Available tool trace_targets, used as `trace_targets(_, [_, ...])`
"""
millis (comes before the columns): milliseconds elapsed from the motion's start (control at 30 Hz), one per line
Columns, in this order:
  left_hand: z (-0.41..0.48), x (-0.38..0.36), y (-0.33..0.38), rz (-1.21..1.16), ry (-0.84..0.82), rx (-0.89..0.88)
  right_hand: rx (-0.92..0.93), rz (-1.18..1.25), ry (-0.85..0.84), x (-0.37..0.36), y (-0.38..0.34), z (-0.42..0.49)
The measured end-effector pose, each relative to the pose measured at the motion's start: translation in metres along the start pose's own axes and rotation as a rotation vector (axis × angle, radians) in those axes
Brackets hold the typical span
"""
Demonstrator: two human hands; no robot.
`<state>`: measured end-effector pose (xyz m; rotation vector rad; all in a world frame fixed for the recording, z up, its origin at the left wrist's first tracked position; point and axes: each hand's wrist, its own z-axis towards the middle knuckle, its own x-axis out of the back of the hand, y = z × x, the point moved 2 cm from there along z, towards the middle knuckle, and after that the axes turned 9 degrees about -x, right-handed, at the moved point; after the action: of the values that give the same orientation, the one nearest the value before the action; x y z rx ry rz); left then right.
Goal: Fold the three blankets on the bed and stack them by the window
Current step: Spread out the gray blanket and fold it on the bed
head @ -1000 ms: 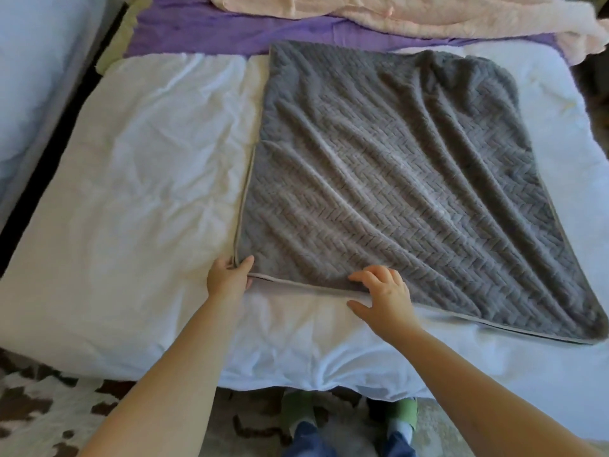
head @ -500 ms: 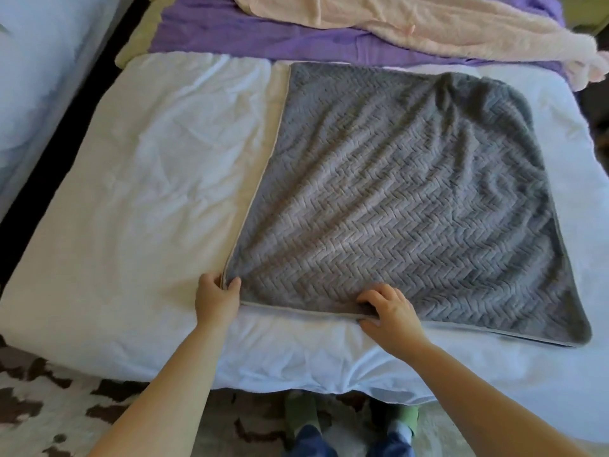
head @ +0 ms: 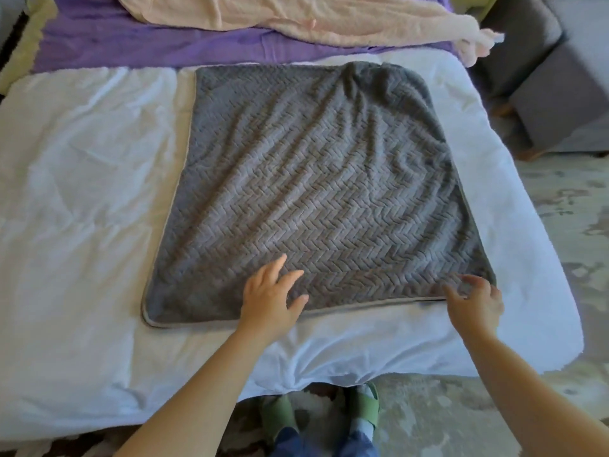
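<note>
Nearest are two green slippers [head: 364, 409] at the bed's foot. Above them are two hands. The left hand [head: 268, 296] lies flat, fingers spread, on the near edge of the grey blanket [head: 313, 179]. The right hand [head: 476, 303] curves over its near right corner, though I cannot tell whether it pinches the cloth. The grey blanket sits part-folded and rippled on the white duvet [head: 82, 192]. Folding it again with the creases unsmoothed would likely skew the edges, and pulling one corner alone could drag the layers apart. There are three blankets in all. Beyond the grey one, one purple blanket [head: 148, 47] and one peach blanket [head: 329, 21] lie unfolded. The peach one's end hangs off the bed and may slide. No window is in view.
</note>
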<state>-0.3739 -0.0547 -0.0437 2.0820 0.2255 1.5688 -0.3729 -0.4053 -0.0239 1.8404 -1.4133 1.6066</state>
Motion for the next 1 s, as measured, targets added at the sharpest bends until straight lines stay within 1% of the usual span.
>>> trace_targets(67, [0.014, -0.017, 0.021, 0.042, -0.083, -0.072, -0.166, 0.091, 0.003, 0.01, 0.019, 0.027])
trace_targets(133, [0.026, -0.032, 0.04, 0.075, -0.149, -0.106, -0.285, 0.238, -0.05, 0.013, 0.032, 0.048])
trace_targets(167, [0.032, -0.038, 0.049, 0.089, -0.183, -0.114, -0.322, 0.314, -0.082, 0.012, 0.036, 0.056])
trace_targets(233, [0.044, -0.05, 0.067, 0.102, -0.265, -0.122, -0.332, 0.404, -0.152, 0.01, 0.039, 0.068])
trace_targets(300, [0.054, -0.062, 0.083, 0.077, -0.333, -0.102, -0.254, 0.362, -0.196, 0.012, 0.042, 0.077])
trace_targets(400, [0.058, -0.078, 0.092, 0.0, -0.38, 0.01, -0.143, 0.261, -0.191, 0.028, 0.056, 0.087])
trace_targets(467, [0.051, -0.085, 0.094, 0.052, -0.411, 0.032, -0.121, 0.198, -0.221, 0.036, 0.073, 0.089])
trace_targets(500, [0.049, -0.087, 0.094, 0.069, -0.401, 0.043, -0.099, 0.161, -0.259, 0.036, 0.078, 0.09])
trace_targets(533, [0.05, -0.086, 0.097, 0.062, -0.362, 0.062, -0.073, 0.126, -0.301, 0.036, 0.079, 0.091])
trace_targets(600, [0.06, -0.076, 0.106, 0.041, -0.213, 0.09, -0.02, 0.09, -0.344, 0.035, 0.069, 0.098])
trace_targets(667, [0.075, -0.062, 0.115, 0.075, -0.076, 0.085, 0.058, 0.07, -0.309, 0.036, 0.051, 0.111])
trace_targets(700, [0.085, -0.057, 0.119, 0.088, -0.056, 0.088, 0.107, 0.027, -0.268, 0.037, 0.041, 0.118])
trace_targets(733, [0.095, -0.052, 0.122, 0.093, -0.064, 0.097, 0.174, -0.035, -0.217, 0.037, 0.028, 0.124])
trace_targets(800, [0.113, -0.048, 0.124, 0.123, -0.11, 0.118, 0.374, -0.166, -0.148, 0.031, 0.001, 0.133])
trace_targets(867, [0.132, -0.047, 0.124, 0.177, -0.146, 0.129, 0.585, -0.285, -0.186, 0.014, -0.027, 0.136])
trace_targets(933, [0.156, -0.047, 0.121, 0.23, -0.14, 0.118, 0.759, -0.371, -0.258, -0.01, -0.051, 0.138])
trace_targets(967, [0.17, -0.048, 0.118, 0.258, -0.121, 0.105, 0.81, -0.412, -0.285, -0.022, -0.059, 0.14])
trace_targets(1000, [0.182, -0.05, 0.113, 0.285, -0.106, 0.093, 0.821, -0.447, -0.309, -0.031, -0.062, 0.145])
